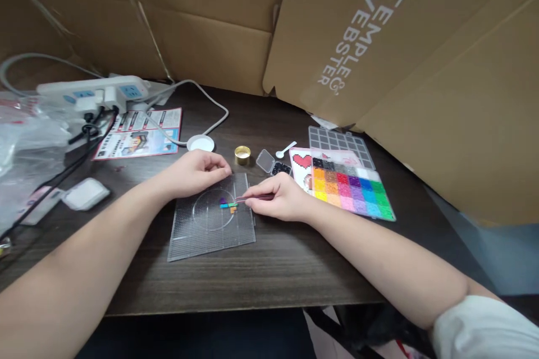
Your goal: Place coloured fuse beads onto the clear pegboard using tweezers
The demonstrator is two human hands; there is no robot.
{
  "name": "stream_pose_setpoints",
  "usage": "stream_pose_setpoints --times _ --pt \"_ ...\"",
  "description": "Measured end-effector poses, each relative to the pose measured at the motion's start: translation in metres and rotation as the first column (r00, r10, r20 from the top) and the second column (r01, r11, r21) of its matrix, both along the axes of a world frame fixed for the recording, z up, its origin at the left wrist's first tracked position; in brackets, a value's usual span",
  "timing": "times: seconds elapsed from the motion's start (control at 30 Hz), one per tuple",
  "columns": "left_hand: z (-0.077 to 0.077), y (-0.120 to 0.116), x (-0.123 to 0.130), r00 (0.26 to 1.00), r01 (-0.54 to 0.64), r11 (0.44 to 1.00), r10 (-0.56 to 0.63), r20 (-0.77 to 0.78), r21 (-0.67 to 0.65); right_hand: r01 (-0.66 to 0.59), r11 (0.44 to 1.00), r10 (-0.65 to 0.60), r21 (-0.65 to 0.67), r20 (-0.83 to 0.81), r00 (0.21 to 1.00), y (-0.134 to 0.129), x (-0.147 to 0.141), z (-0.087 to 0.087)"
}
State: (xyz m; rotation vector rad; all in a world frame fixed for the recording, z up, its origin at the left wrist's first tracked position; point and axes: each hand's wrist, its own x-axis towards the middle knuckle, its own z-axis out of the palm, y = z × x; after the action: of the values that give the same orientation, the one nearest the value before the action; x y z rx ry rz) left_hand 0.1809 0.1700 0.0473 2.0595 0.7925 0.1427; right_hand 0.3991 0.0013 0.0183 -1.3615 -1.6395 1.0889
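Note:
A clear pegboard (189,235) lies on the dark table, with a small group of purple, blue, green and orange beads (228,205) right of its middle. My right hand (280,197) is closed around dark tweezers (261,197), whose tips reach the right side of the beads. Over the board's upper left edge rests my left hand (202,170), its fingers curled together; whether anything small is between them I cannot make out. Right of my right hand sits a sorted tray of coloured beads (349,188).
Behind the board stand a gold tin (242,155), a small box of black beads (281,169), a white spoon (286,150) and a white disc (200,144). A power strip (92,90), cables and plastic bags (31,151) lie left. Cardboard (210,28) walls the back.

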Motion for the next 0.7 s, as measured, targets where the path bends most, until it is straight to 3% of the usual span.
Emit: stream_pose_setpoints --times 0.7 --pt "-0.0014 0.0013 -0.0010 0.999 -0.015 0.991 0.020 0.042 -0.130 -0.103 0.994 0.101 0.049 0.035 0.994 -0.0042 0.0076 0.0085"
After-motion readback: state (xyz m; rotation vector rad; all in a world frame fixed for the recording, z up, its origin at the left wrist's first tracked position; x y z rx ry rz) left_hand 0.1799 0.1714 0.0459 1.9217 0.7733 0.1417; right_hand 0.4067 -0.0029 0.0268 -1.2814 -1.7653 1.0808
